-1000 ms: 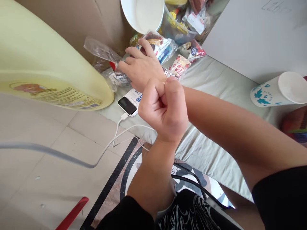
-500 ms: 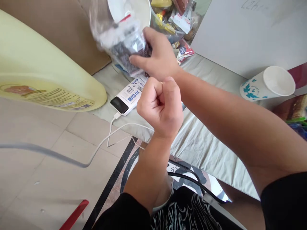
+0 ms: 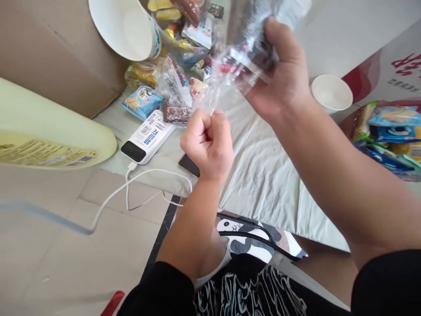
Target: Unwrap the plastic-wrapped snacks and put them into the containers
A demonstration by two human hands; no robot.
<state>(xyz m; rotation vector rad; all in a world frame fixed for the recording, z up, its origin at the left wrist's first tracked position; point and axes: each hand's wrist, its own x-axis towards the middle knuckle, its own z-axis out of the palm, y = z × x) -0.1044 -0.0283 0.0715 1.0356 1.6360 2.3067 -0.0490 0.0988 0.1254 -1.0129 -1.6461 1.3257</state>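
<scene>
right hand (image 3: 283, 74), upper centre of frame, gripped a clear bag (image 3: 250, 39) with dark contents, lifted clear of the sheet (image 3: 263, 175), thumb over its top. left hand (image 3: 206, 142), mid-frame, was a closed fist; seemed to pinch the bag's loose film, likely to steady it, but not certain. power bank (image 3: 146, 138) lay centre-left, cable plugged in; blue label characters unreadable. snack packets (image 3: 141, 100) heaped at top, print illegible.
</scene>
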